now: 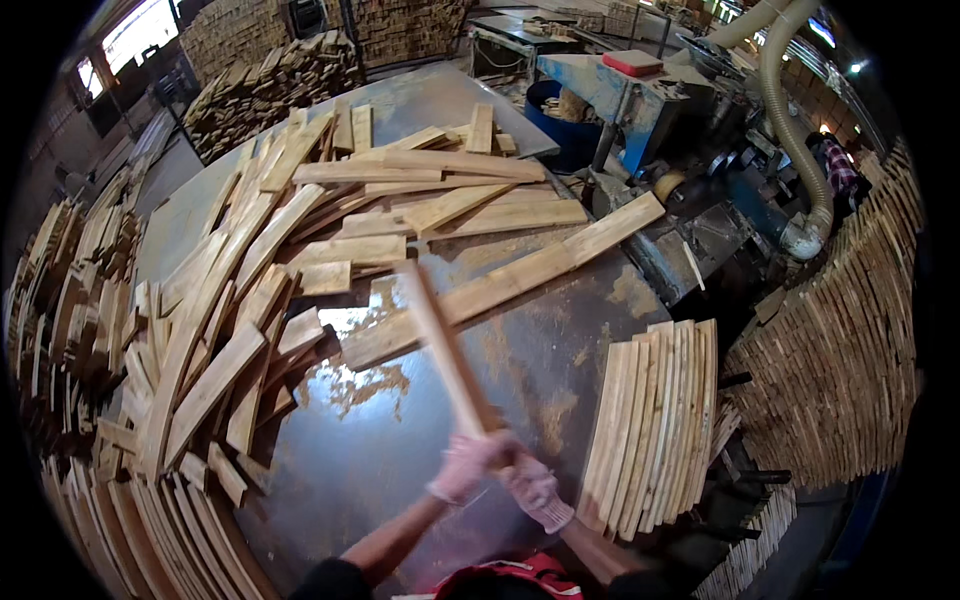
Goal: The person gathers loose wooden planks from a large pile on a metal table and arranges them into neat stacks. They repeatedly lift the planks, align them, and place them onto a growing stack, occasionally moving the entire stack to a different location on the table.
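A narrow wooden board (445,350) rises over the metal table, tilted away from me and slightly blurred. My left hand (470,466), in a pale pink glove, is closed round the board near its lower end. Close beside it, my right hand (534,490), gloved alike, also grips that end; its fingertips are partly hidden. Behind the held board, a long strip of boards (540,268) lies slanting across the table toward the machine. To the right of my hands stands a neat row of boards (650,425) set side by side.
Loose boards (240,270) heap the table's (350,510) left and far parts. A blue machine (650,115) with a ribbed hose (795,120) stands at the far right, near a blue bin (562,125). Tall stacks of wood (830,350) line the right; more stacks (75,290) stand left.
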A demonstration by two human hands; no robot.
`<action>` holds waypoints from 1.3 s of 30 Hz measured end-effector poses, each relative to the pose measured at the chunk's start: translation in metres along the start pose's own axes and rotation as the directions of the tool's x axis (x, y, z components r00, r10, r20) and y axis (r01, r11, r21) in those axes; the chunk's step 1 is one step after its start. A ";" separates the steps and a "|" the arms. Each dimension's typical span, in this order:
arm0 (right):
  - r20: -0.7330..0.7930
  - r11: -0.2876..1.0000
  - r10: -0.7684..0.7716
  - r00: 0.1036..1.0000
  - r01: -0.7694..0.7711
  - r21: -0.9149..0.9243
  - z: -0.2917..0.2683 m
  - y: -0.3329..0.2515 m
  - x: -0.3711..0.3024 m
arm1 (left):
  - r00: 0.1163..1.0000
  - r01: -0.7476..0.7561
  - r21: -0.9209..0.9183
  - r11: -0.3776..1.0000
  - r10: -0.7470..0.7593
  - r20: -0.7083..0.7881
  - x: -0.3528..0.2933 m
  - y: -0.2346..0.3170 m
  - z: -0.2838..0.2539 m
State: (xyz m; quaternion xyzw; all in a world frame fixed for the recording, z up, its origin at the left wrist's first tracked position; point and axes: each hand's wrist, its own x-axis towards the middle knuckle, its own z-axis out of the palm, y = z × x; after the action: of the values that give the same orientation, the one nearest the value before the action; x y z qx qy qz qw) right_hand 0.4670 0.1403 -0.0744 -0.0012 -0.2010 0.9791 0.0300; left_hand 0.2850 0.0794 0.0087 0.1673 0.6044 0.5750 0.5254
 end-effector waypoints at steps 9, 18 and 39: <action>0.140 -0.291 -0.528 0.838 -0.024 -0.956 -0.129 -0.275 0.290 | 0.674 -0.381 0.375 0.845 0.532 -0.513 0.143 0.281 -0.327; -0.088 -0.676 -0.567 0.819 -0.523 -0.520 -0.258 -0.404 0.381 | 0.718 -0.019 0.999 -0.051 0.695 0.049 0.520 0.322 -0.196; -0.026 -0.791 -0.523 0.852 -0.497 -0.358 -0.295 -0.383 0.399 | 0.880 -0.142 0.898 -0.417 0.362 0.307 0.625 0.265 -0.131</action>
State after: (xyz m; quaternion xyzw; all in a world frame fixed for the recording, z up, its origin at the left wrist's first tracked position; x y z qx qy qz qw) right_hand 0.0956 0.6309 -0.1907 -0.2851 -0.9536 -0.0166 0.0950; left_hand -0.1747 0.5900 -0.0651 0.6171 0.7850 -0.0455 -0.0303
